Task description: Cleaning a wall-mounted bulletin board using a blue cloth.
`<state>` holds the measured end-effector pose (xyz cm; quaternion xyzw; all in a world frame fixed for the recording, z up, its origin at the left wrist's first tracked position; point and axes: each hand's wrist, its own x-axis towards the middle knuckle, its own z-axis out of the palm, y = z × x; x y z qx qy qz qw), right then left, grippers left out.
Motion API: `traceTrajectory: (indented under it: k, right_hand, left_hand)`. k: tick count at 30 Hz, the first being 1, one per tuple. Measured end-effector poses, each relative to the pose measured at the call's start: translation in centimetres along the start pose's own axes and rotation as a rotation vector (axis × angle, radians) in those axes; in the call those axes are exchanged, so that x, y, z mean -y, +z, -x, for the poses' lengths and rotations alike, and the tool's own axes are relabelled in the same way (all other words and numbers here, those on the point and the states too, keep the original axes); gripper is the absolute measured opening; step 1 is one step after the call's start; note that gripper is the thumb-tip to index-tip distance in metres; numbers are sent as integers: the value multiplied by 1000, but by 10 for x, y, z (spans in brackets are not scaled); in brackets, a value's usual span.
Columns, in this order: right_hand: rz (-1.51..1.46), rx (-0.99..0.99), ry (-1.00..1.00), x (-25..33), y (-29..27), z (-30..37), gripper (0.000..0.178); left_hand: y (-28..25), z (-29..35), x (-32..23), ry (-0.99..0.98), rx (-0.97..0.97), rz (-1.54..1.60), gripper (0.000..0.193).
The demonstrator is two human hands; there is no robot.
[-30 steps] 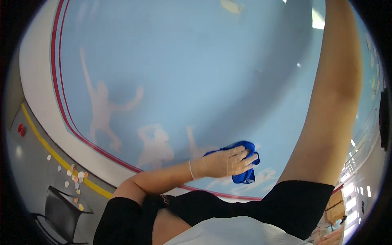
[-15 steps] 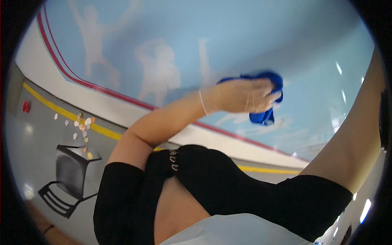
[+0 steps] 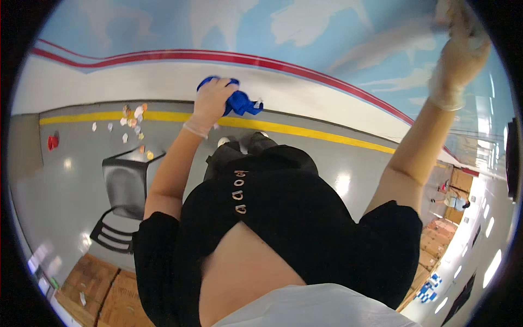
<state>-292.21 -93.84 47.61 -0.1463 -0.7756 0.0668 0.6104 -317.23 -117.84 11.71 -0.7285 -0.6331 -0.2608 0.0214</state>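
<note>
A crumpled blue cloth [image 3: 243,103] hangs from my left hand [image 3: 212,101], whose fingers are closed round it. That hand wears a thin, clear glove and is in front of the white lower band of the wall [image 3: 147,76]. On the far right my right hand [image 3: 457,62], also gloved, is raised by the pale blue part of the wall with white silhouettes. Its fingers are blurred near the picture's rim, and I cannot make out whether anything is in them.
A black chair [image 3: 125,188] stands on the grey floor at left. Several small pale and orange pieces [image 3: 132,122] and a red object [image 3: 53,143] lie near the yellow floor line [image 3: 305,131]. Wooden boxes [image 3: 90,278] stand lower left; another person [image 3: 456,203] is far right.
My left hand, still holding the blue cloth, has moved left and down from the blue wall area to the white band. My right hand has come into view at the upper right.
</note>
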Motion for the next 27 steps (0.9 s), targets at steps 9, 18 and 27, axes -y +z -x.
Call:
traceTrajectory:
  k: [9,18,27]
  right_hand:
    - [-221,313,1046,-31,40,282,60]
    - [-493,612,1279,3,74,389,40]
    - [-245,960,1085,-16,52,445,53]
  left_hand:
    - [19,230,-56,-1113,-135,144,50]
    - [-23,316,-134,-1628,-680,258,52]
    - [-23,330,-193,-1875,-689,145,55]
